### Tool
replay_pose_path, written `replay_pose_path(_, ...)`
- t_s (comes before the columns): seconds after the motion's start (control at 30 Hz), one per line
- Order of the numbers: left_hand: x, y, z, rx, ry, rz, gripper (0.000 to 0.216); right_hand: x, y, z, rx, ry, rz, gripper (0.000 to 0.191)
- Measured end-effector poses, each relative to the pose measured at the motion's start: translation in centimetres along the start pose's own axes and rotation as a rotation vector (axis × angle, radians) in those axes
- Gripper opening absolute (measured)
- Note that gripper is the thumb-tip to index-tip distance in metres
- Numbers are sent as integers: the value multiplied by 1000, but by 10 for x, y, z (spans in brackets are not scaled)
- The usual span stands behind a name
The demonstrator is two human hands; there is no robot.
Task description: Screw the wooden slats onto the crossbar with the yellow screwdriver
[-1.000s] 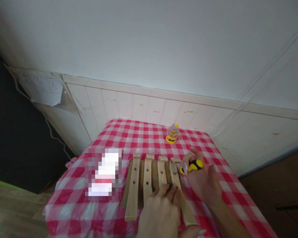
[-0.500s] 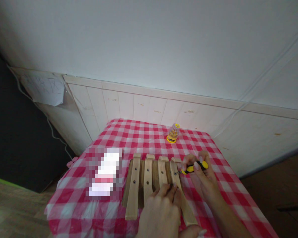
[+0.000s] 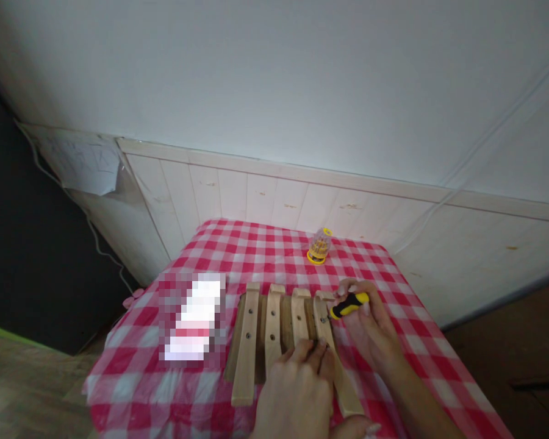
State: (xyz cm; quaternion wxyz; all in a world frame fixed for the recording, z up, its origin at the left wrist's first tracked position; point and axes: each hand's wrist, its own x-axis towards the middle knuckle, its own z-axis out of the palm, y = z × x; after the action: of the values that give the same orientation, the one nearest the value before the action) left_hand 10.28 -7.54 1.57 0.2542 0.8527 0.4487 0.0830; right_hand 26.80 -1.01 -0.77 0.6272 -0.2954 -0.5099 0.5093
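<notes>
A wooden hook rack (image 3: 249, 366) lies flat in front of me, its upright wooden hooks screwed across a darker board. My left hand (image 3: 297, 390) is over its right half, fingertips pressed on the wood between the two right hooks and thumb by the lower end of the rightmost one. In my right hand (image 3: 375, 323) is a yellow-and-black screwdriver (image 3: 349, 305), held tilted by the handle. Its tip meets a screw (image 3: 323, 319) on the rightmost hook. Dark screw heads show on the two left hooks.
A clear container with a yellow base and cap (image 3: 319, 247), full of yellow bits, stands toward the back. Left of the rack lies a blurred-out white, flat object (image 3: 194, 317). A red-and-white checked tablecloth (image 3: 238, 250) covers the table, which meets a panelled wall (image 3: 265, 189).
The screwdriver handle has swung up and a little left in my right hand, and that hand's fingers have shifted around it. My left hand stays where it was.
</notes>
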Motion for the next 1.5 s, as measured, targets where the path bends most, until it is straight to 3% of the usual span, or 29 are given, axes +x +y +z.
replay_pose_path(0.27,-1,-3,6,4,67,24,72,-1,-10,8,54,-54,-4,25)
replay_pose_path(0.4,-2,-3,4,-6,65,20,73,-2,-9,10,120,-26,86,39)
replay_pose_path(0.5,-2,-3,3,-10,65,26,74,-1,-5,7,102,-58,111,30)
replay_pose_path(0.67,-3,-1,2,7,57,11,72,-1,-2,-3,21,-32,20,21)
replay_pose_path(0.87,-3,0,2,-1,39,1,72,2,-8,4,58,7,4,21)
replay_pose_path(1.1,-1,-3,5,6,58,16,74,2,-10,11,79,4,95,44)
replay_pose_path(1.33,-2,-4,13,37,138,35,70,0,-3,-1,-41,-19,9,28)
replay_pose_path(1.5,-2,-3,8,33,86,13,71,0,-6,2,24,-50,29,26)
